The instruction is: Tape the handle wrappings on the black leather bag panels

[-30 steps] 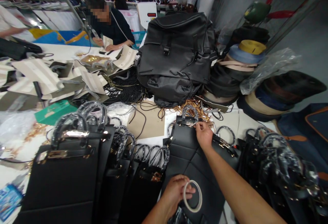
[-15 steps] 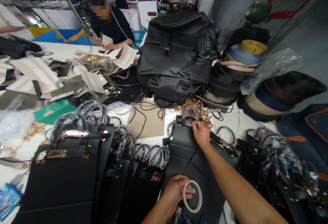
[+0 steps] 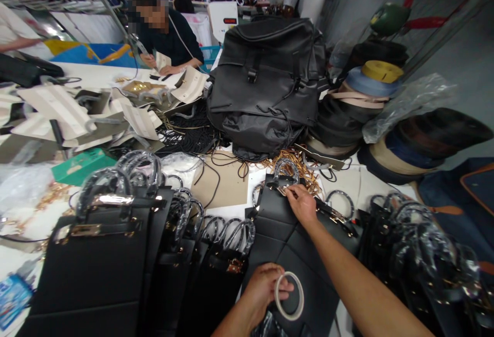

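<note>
Your right hand (image 3: 301, 204) has shifted slightly toward 9 o'clock along the clasp (image 3: 279, 189) since the earlier frame; your left hand (image 3: 266, 288) stays about where it was.

Taking the center of your view as the dial's middle, you have a white table (image 3: 255, 180) before you. At 12 o'clock sits a large black rucksack (image 3: 270, 87), with strap rolls (image 3: 382, 71) stacked at 2 to 3 o'clock. Black bags (image 3: 96, 280) with film-wrapped handles crowd 8 o'clock, and more bags (image 3: 415, 270) stand at 4. A co-worker (image 3: 172, 43) leans over the table at 10 to 11.

The bag (image 3: 270, 221) you handle lies flat at 5 o'clock, its wrapped handle (image 3: 286, 164) pointing to 12. Your right fingertips are drawn together at the clasp near the handle; I cannot tell whether they grip it. Your left hand, at 6 o'clock, holds the tape (image 3: 299, 308) by its ring, fingers curled, over the bag's near part. A green box (image 3: 83, 166) rests at 9.
</note>
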The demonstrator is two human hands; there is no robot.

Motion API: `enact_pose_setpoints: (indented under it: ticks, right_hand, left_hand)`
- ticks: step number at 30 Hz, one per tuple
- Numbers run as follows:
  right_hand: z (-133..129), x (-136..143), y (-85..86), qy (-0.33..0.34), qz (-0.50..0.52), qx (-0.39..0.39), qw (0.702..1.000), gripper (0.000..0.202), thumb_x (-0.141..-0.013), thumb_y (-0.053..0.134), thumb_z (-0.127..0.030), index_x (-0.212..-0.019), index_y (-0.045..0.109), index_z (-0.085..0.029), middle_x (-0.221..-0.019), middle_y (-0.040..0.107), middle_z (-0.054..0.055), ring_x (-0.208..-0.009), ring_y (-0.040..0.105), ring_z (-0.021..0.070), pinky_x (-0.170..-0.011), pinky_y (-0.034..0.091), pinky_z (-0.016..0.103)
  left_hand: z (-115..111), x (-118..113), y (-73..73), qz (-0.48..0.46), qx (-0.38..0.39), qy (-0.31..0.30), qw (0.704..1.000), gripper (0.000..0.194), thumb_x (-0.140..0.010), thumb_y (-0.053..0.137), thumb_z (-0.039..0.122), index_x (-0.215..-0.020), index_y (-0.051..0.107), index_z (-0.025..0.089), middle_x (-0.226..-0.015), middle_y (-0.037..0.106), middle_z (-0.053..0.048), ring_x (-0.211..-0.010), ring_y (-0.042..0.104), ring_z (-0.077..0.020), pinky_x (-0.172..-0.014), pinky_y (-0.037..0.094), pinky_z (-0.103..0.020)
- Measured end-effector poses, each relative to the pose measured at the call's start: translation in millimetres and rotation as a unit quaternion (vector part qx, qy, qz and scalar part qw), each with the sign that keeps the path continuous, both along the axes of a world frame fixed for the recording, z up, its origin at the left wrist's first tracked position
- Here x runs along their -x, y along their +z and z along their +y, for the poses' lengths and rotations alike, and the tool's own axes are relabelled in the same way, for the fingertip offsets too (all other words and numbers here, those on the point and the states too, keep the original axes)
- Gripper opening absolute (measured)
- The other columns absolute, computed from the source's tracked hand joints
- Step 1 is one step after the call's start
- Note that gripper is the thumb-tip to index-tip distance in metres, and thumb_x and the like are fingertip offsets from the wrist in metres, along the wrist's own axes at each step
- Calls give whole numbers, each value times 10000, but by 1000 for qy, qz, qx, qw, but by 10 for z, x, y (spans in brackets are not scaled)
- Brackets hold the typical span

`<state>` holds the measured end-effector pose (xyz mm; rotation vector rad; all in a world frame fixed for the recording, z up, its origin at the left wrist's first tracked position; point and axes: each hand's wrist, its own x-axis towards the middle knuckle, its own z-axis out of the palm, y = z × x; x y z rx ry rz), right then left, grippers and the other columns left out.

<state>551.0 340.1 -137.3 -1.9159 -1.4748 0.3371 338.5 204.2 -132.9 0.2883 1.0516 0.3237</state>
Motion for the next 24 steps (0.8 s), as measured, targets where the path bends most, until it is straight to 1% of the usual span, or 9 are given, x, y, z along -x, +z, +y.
enact_pose_setpoints:
  ticks: [2,4,6,9,13,15,18,21,24]
  right_hand:
    - [-6,-22,8,12,-3,4,1000,288,-911,452,-397,-930,697,-247,-977,694,42,-906,643,184,-842,482,294]
    - [8,-48,6,17,-8,11,1000,288,-910,447,-382,-898,696,-239,-944,695,40,-871,647,176,-814,484,283]
    - [44,-69,-8,4,-18,22,1000,268,-892,473,-386,-852,690,-233,-882,689,33,-795,644,172,-736,480,278]
    - [121,-77,-37,-29,-41,41,998,213,-845,544,-402,-805,678,-242,-799,675,12,-702,621,174,-617,429,273]
    - [177,-58,-52,-49,-73,56,995,186,-825,563,-393,-840,680,-249,-787,675,10,-694,612,180,-580,385,269]
    - [167,-61,-46,-30,-84,56,994,203,-851,534,-382,-897,688,-256,-831,684,19,-750,624,186,-616,403,270]
    - [132,-96,-24,20,-96,56,994,227,-895,488,-362,-936,695,-279,-906,689,25,-839,633,191,-688,436,271]
    - [107,-132,7,61,-99,58,991,240,-909,468,-333,-879,700,-282,-886,683,20,-836,633,184,-718,451,268]
    - [87,-133,54,75,-100,56,991,247,-907,467,-326,-837,697,-269,-845,673,21,-830,632,187,-732,455,269]
  left_hand:
    - [2,-1,-7,0,1,0,1000,190,-730,634,299,-820,622,133,-678,675,-56,-744,726,-236,-615,503,-270]
    - [2,-2,-20,3,4,-1,1000,197,-722,642,304,-820,621,134,-676,674,-56,-742,725,-236,-616,502,-273]
    - [-1,-3,-34,7,5,-3,1000,204,-715,647,307,-821,621,134,-678,676,-60,-743,724,-239,-615,499,-275]
    - [-5,-4,-44,3,1,0,1000,207,-711,643,306,-823,621,134,-687,681,-66,-747,724,-241,-619,499,-279]
    - [-6,-5,-22,4,-2,-4,1000,188,-717,623,287,-826,620,135,-672,674,-61,-743,726,-247,-618,500,-282]
    - [-6,-2,-13,5,-4,-4,1000,180,-724,618,284,-826,618,136,-667,671,-56,-755,729,-250,-619,500,-279]
    - [-10,6,-13,3,-7,-2,1000,176,-728,619,287,-826,617,140,-668,673,-55,-764,731,-254,-620,502,-279]
    - [-18,13,-3,2,-6,-1,1000,185,-715,639,290,-825,619,143,-664,678,-59,-759,730,-256,-618,502,-282]
    - [-40,15,54,6,-6,5,1000,199,-698,673,306,-802,617,145,-642,669,-50,-741,726,-248,-616,497,-275]
